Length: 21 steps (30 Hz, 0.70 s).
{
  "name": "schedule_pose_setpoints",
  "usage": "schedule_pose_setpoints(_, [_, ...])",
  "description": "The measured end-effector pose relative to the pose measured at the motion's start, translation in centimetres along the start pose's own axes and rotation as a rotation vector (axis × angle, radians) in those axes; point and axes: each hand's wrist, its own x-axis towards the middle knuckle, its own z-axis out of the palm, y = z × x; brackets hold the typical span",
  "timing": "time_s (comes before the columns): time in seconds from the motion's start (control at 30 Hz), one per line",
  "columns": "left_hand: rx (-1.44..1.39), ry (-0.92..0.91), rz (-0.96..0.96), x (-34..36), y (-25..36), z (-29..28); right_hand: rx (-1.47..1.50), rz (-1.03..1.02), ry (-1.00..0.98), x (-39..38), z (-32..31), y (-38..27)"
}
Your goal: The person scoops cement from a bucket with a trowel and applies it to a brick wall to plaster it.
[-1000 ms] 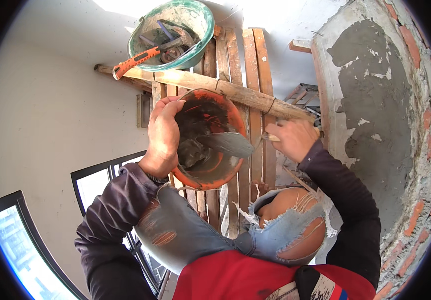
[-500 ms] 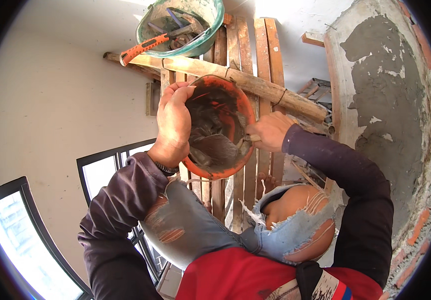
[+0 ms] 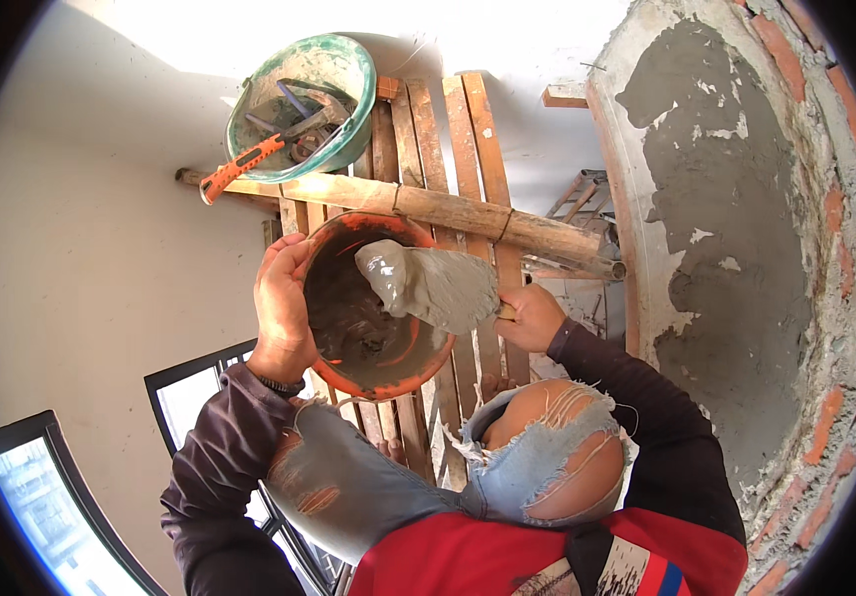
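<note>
My left hand [image 3: 279, 308] grips the left rim of an orange bucket [image 3: 378, 382], which is smeared inside with wet grey mortar. In my right hand [image 3: 532, 318] is the handle of a trowel [image 3: 467, 298], held over the bucket's right side and heaped with glistening mortar [image 3: 388, 268]. The bucket sits just beyond my knees, above a slatted wooden platform [image 3: 472, 119]; whether it rests on the slats or on my legs I cannot tell.
A green bucket [image 3: 348, 60] holds tools, including an orange-handled hammer [image 3: 244, 169], behind a bamboo pole [image 3: 448, 212]. At right stands a brick wall [image 3: 825, 417] with patchy grey plaster [image 3: 726, 318]. Dark-framed windows [image 3: 20, 437] are at lower left, metal frames [image 3: 577, 199] beyond the platform.
The trowel, down inside the bucket half a second ago, is now raised with a large lump of mortar on it. The view has shifted, and my left hand still holds the rim.
</note>
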Motion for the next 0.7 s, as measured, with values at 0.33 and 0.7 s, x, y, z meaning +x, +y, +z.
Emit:
schedule_pose_setpoints(0.33, [0.071, 0.020, 0.054, 0.8, -0.4, -0.6, -0.164, -0.012, 0.029, 1.6, 0.2, -1.7])
schedule_pose_setpoints(0.7, [-0.059, -0.022, 0.029, 0.4, -0.3, -2.1, 0.240, 0.028, 0.491, 1.2, -5.7, 0.6])
